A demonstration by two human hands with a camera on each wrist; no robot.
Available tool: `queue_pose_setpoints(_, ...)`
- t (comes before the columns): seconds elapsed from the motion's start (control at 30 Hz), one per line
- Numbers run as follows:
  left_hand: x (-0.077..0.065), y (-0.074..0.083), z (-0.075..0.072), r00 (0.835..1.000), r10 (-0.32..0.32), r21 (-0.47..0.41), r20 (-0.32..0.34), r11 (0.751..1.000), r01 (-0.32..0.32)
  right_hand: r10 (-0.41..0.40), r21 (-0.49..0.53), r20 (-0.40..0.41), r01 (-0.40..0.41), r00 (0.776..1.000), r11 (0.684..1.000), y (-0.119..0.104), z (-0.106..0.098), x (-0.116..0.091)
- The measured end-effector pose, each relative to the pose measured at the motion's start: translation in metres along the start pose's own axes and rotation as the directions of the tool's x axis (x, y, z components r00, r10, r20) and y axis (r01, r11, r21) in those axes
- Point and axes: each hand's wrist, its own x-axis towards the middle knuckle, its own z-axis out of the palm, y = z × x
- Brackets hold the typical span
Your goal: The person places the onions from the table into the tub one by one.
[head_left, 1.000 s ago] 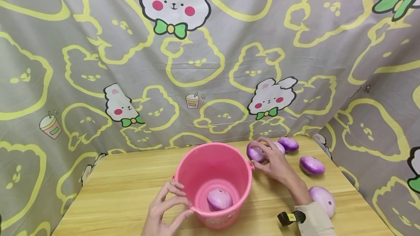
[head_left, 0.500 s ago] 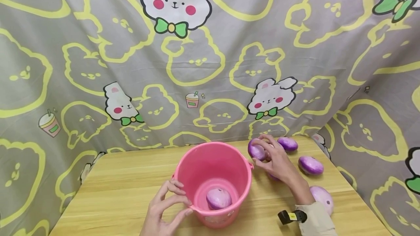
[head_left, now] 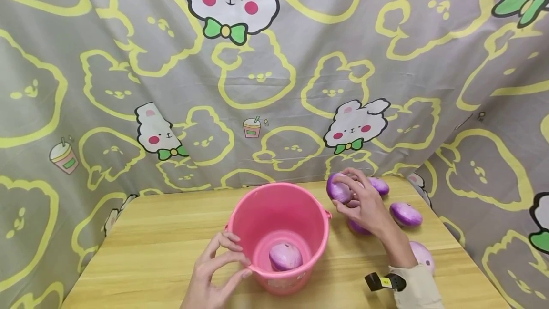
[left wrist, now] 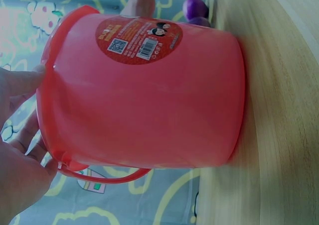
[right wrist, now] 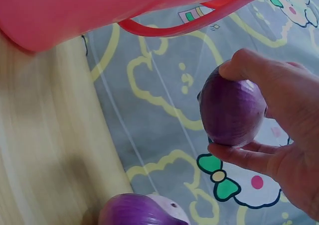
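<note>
My right hand point(head_left: 364, 204) grips a purple onion point(head_left: 339, 188) between thumb and fingers, raised over the table to the right of a pink bucket point(head_left: 283, 232). The right wrist view shows the held onion point(right wrist: 232, 108) with its glossy skin, well away from the tabletop. With thumb and fingers my left hand point(head_left: 214, 271) holds the near left rim of the bucket. Seen from the left wrist, the bucket point(left wrist: 149, 100) stands upright and bears a red label. Another onion point(head_left: 285, 256) lies on the bucket's floor.
Several more onions lie on the wooden table point(head_left: 171, 232): one behind my right hand point(head_left: 379, 185), one under it point(head_left: 359, 226), one at the right point(head_left: 406, 214), and one partly behind the sleeve point(head_left: 422, 254). A patterned curtain point(head_left: 266, 80) hangs behind.
My right hand has lifted the onion off the table, bringing it up and slightly right. An onion below that hand has come into view. The left hand and bucket have stayed in place.
</note>
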Motion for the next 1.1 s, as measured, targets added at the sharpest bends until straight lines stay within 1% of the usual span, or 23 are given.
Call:
queue_pose_setpoints(0.13, 0.008, 0.007, 0.000, 1.000, 0.017, 0.006, 0.000, 1.000, -0.017, -0.020, 0.010, -0.022, 0.020, 1.000, 1.000, -0.003, -0.004, 0.001)
queue_pose_setpoints(0.23, 0.009, 0.010, -0.001, 1.000, 0.024, 0.009, 0.001, 1.000, -0.024, -0.034, 0.022, -0.036, 0.035, 0.999, 0.999, -0.007, -0.007, 0.002)
queue_pose_setpoints(0.37, 0.007, 0.006, -0.002, 1.000, 0.026, 0.021, 0.006, 0.999, -0.026, -0.026, 0.078, -0.042, 0.029, 0.999, 0.997, -0.016, -0.015, 0.005)
queue_pose_setpoints(0.47, 0.006, 0.005, -0.002, 1.000, 0.022, 0.033, 0.011, 0.999, -0.022, -0.025, 0.102, -0.048, 0.030, 0.999, 0.994, -0.022, -0.021, 0.007)
queue_pose_setpoints(0.67, 0.009, 0.010, -0.003, 1.000, 0.009, 0.030, 0.010, 1.000, -0.009, -0.030, 0.087, -0.049, 0.034, 0.998, 0.996, -0.030, -0.030, 0.008)
queue_pose_setpoints(0.83, 0.010, 0.009, -0.002, 1.000, 0.018, 0.031, 0.012, 0.999, -0.019, -0.030, 0.062, -0.051, 0.033, 0.998, 0.998, -0.039, -0.036, 0.008)
queue_pose_setpoints(1.1, 0.008, 0.009, -0.003, 1.000, 0.012, 0.035, 0.008, 0.999, -0.013, -0.041, 0.053, -0.036, 0.043, 0.999, 0.998, -0.056, -0.042, 0.009)
